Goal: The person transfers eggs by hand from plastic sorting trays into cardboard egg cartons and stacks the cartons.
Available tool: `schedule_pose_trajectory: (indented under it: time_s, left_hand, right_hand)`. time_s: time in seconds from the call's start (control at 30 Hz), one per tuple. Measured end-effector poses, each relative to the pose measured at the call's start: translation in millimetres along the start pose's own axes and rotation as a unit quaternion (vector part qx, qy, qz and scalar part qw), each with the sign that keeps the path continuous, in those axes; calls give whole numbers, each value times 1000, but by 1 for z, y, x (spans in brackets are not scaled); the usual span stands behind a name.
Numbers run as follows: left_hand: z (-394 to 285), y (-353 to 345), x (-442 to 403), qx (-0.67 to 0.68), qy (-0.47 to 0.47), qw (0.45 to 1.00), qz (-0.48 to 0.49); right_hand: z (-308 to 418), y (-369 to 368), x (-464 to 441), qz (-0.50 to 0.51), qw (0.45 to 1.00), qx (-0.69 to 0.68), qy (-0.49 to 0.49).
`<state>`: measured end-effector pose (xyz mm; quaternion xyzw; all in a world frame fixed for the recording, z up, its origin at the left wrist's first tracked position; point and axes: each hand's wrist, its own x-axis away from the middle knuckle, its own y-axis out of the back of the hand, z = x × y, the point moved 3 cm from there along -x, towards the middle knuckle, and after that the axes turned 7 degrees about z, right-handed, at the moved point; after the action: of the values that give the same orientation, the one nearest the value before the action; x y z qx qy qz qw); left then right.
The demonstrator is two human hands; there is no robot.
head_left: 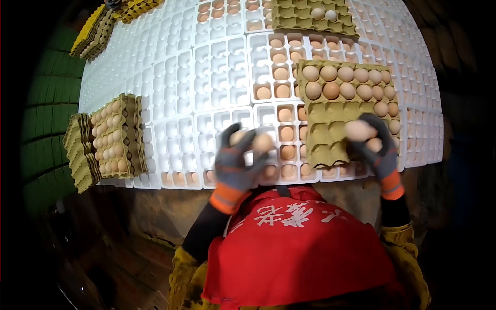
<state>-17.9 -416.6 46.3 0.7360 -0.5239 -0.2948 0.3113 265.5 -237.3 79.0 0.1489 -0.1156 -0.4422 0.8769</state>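
Observation:
My left hand, in a grey and orange glove, is closed around brown eggs above the white foam egg trays. At least two eggs show between its fingers. Over the lower right of a cardboard egg tray, my right hand, gloved alike, grips pale eggs; two or more are visible, slightly blurred. Eggs fill the cardboard tray's two far rows and part of its right side, while its lower left cups are bare. This tray rests on foam trays that hold eggs.
At the left stand upright cardboard trays with eggs and a stack of cardboard trays. Another cardboard tray with two eggs lies at the far side. More trays are stacked at the far left corner. A red apron covers my front.

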Motion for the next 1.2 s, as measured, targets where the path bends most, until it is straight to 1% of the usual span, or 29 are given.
schedule_pose_trajectory:
  time_s: [0.07,0.1,0.17,0.2,0.27,0.3,0.37,0.4,0.43,0.47,0.5,0.53,0.57,0.6,0.63,0.67,0.7,0.73,0.8,0.83,0.87,0.9,0.93,1.0,1.07,1.1,1.13,1.17,1.2]
  left_hand:
    - [58,39,51,83,178,980,-14]
    - [99,44,80,140,210,967,-39]
    - [130,63,103,49,193,980,-25]
    - [137,70,108,4,181,983,-8]
    - [150,67,106,-86,104,991,5]
    - [161,59,106,-57,145,987,36]
    - [162,58,100,-96,141,982,82]
    - [159,62,96,-133,135,976,106]
    - [159,67,96,-155,125,971,129]
    - [163,70,99,-134,114,978,109]
    - [170,71,103,-113,101,984,93]
    - [178,72,106,-93,87,989,76]
    - [184,79,104,-34,69,997,16]
    - [195,82,106,82,172,982,-12]
    - [202,85,106,78,135,986,-62]
    - [216,85,107,76,98,986,-112]
    - [228,84,106,76,59,982,-162]
    - [233,80,104,-11,22,988,-150]
    - [247,72,107,-36,13,994,-100]
    - [253,65,109,-45,1,996,-73]
    - [254,57,107,-56,-14,997,-43]
    - [248,60,102,-49,-20,997,-59]
    - [237,68,95,-45,-19,996,-80]
    - [216,71,78,-35,-20,995,-94]
    - [179,67,50,52,-19,996,-67]
    - [155,61,33,80,-33,995,-53]
    - [131,52,17,106,-47,992,-40]
    - [104,38,1,148,-66,986,-24]
    - [67,28,-17,123,-132,983,-18]
  right_hand:
    - [15,-79,8,87,993,14,82]
    - [32,-117,8,144,981,53,118]
    - [42,-194,12,250,964,92,20]
    - [47,-227,10,276,944,178,12]
    - [32,-281,9,244,922,297,38]
    - [23,-295,9,237,919,314,33]
    - [14,-315,10,223,911,347,21]
    - [14,-317,11,202,935,293,-3]
    - [15,-313,15,182,954,238,-24]
    - [13,-309,19,161,969,179,-48]
    - [12,-306,22,126,978,166,-32]
    - [-9,-306,22,106,979,170,33]
    - [-10,-300,21,103,993,1,-64]
    - [-8,-296,21,77,986,-89,-118]
    - [-2,-291,20,40,969,-179,-166]
    - [-16,-288,19,-2,968,-193,-163]
    - [-23,-284,14,-52,996,-68,-34]
    - [-26,-280,12,-103,988,64,94]
    - [-27,-277,11,-48,943,280,174]
    - [-37,-277,12,-14,924,339,176]
    - [-41,-272,16,1,934,315,165]
    - [-32,-264,21,0,950,284,127]
    - [-15,-250,26,-23,971,228,71]
    - [11,-207,38,-83,973,195,92]
    - [21,-149,54,-176,967,170,64]
    - [15,-109,63,-204,945,254,30]
    - [-7,-68,72,-259,949,178,5]
    - [-14,-26,78,-277,938,205,-26]
    - [-26,14,86,-272,917,289,-30]
